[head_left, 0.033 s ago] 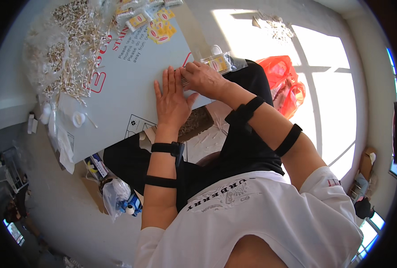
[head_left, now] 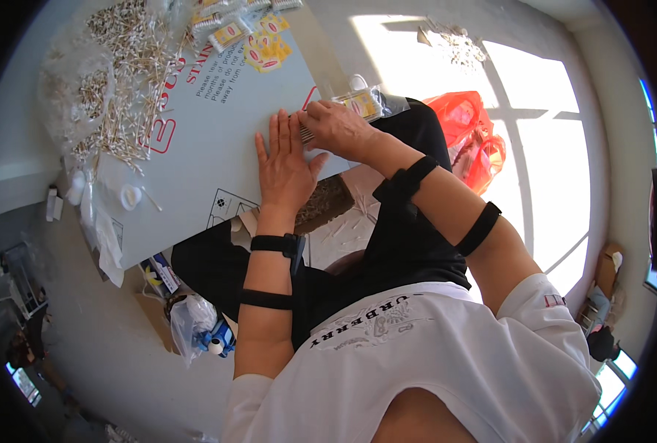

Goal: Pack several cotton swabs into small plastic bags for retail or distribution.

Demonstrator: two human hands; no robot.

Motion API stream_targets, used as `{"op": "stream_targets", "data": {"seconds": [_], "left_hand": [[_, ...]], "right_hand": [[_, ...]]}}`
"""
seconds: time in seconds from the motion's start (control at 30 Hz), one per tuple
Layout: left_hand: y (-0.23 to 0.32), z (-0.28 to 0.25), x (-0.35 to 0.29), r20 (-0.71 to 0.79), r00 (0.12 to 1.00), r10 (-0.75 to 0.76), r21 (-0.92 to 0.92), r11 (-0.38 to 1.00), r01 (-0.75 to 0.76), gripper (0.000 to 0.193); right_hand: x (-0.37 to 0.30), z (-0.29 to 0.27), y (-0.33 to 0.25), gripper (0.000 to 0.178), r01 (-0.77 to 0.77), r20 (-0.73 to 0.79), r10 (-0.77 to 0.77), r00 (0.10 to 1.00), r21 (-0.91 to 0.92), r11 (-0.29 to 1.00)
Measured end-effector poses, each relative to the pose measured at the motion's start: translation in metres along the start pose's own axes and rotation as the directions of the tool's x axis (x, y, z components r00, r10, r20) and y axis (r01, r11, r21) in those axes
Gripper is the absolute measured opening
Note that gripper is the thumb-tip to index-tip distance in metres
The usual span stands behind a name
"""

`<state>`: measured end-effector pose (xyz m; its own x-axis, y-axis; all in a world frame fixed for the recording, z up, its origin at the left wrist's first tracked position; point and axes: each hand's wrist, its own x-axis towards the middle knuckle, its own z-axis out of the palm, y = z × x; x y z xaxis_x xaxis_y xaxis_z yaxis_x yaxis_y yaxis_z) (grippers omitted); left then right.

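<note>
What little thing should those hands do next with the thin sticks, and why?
Maybe the curled bare right hand should gently nudge the thin, pale, stick-shaped cotton swabs toward the flat bare left hand: the swabs lie side by side, partly hidden between both hands, and the left hand could steady them like a wall.

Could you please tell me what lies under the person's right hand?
Some slim sticks, apparently cotton swabs, show between the right hand and left hand, over the gray tabletop. The right hand hides whatever else lies there, so their number cannot be told.
</note>
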<state>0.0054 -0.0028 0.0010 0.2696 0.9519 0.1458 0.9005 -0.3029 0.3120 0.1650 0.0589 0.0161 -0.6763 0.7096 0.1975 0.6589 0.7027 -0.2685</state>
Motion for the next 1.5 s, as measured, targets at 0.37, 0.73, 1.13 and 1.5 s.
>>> {"op": "stream_targets", "data": {"seconds": [0.37, 0.73, 1.13, 1.5], "left_hand": [[0.003, -0.001, 0.001, 0.026, 1.0, -0.01, 0.019, 1.0, 0.009, 0.08], [0.003, 0.001, -0.006, 0.056, 0.993, -0.104, 0.069, 0.993, 0.1, 0.077], [0.017, 0.003, 0.005, 0.097, 0.991, -0.097, 0.041, 0.995, 0.093, 0.078], [0.048, 0.015, 0.025, 0.106, 0.992, -0.067, 0.029, 0.998, 0.064, 0.08]], "right_hand": [[0.0, 0.001, -0.001, 0.036, -0.068, 0.031, 0.065, 0.997, 0.1, 0.993], [-0.011, -0.016, 0.007, 0.054, -0.102, -0.136, 0.107, 0.985, 0.046, 0.994], [-0.052, 0.007, 0.048, 0.039, -0.463, -0.079, 0.59, 0.803, 0.54, 0.703], [-0.054, 0.014, 0.048, 0.035, -0.43, -0.12, 0.588, 0.8, 0.568, 0.702]]}}
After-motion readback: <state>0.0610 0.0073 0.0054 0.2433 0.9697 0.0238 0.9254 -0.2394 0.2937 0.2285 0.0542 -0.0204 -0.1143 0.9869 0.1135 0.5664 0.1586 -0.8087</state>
